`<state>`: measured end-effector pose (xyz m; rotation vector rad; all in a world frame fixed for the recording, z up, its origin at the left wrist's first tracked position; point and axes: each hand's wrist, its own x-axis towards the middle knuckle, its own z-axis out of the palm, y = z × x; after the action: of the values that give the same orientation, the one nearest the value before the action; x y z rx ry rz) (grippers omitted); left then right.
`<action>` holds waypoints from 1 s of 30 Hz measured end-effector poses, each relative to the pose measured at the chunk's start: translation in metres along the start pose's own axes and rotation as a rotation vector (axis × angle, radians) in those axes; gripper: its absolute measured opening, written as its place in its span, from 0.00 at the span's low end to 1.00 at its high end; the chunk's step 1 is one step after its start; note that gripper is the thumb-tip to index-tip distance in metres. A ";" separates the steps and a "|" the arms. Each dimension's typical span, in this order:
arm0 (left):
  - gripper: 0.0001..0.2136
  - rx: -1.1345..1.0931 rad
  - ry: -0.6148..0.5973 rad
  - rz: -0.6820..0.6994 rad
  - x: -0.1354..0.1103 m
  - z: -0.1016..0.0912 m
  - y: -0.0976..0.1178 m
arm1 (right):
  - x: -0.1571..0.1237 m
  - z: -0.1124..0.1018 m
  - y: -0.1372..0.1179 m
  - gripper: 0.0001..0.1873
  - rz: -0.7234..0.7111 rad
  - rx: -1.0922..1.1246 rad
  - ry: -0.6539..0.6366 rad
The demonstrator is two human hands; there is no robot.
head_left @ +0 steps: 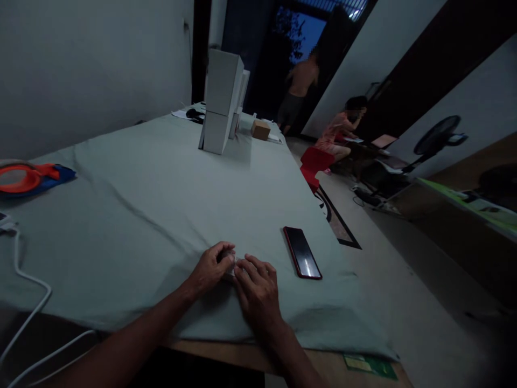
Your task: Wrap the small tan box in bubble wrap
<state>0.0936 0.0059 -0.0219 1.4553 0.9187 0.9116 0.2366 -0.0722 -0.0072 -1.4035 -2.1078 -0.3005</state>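
Observation:
Both my hands rest together on the pale green cloth [161, 183] near the table's front edge. My left hand [210, 268] is curled, its fingertips pinching a small whitish object [231, 268] that is mostly hidden. My right hand [258, 291] lies beside it with fingers bent, the fingertips touching the same small object. What the object is cannot be made out in the dim light. A dark phone with a red edge [302, 252] lies flat on the cloth just right of my right hand.
White boxes [221, 99] stand stacked at the far end, a small brown box [260, 129] beside them. An orange and blue item [30, 178] and white cable [28, 302] lie at left. Two people are beyond the table by the doorway; a fan [438, 137] stands at right.

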 end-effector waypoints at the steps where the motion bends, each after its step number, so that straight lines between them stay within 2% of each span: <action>1: 0.15 0.027 0.009 0.013 0.000 0.001 -0.001 | -0.001 0.001 -0.001 0.10 0.001 0.000 0.011; 4: 0.16 0.084 0.026 0.038 0.001 0.002 -0.004 | -0.005 0.005 -0.001 0.11 0.013 0.001 0.032; 9: 0.20 0.070 -0.014 0.026 0.002 0.002 -0.002 | -0.008 0.010 0.002 0.13 0.016 0.000 0.028; 15: 0.21 0.075 0.001 0.037 0.001 0.000 -0.005 | -0.007 0.004 0.002 0.12 0.018 0.025 0.008; 20: 0.22 -0.001 0.002 -0.007 0.001 0.000 -0.009 | -0.011 -0.008 0.010 0.10 0.072 0.102 0.137; 23: 0.23 -0.058 0.065 -0.018 0.003 -0.003 -0.010 | -0.017 -0.017 0.018 0.09 0.162 0.155 0.190; 27: 0.18 -0.058 0.196 -0.028 0.003 -0.010 -0.009 | -0.024 -0.026 0.022 0.08 0.281 0.241 0.170; 30: 0.13 0.019 0.245 -0.026 0.001 -0.013 -0.006 | -0.021 -0.026 0.021 0.08 0.307 0.291 0.152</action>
<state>0.0817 0.0125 -0.0271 1.3641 1.1261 1.0811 0.2707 -0.0925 -0.0011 -1.4503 -1.7042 0.0216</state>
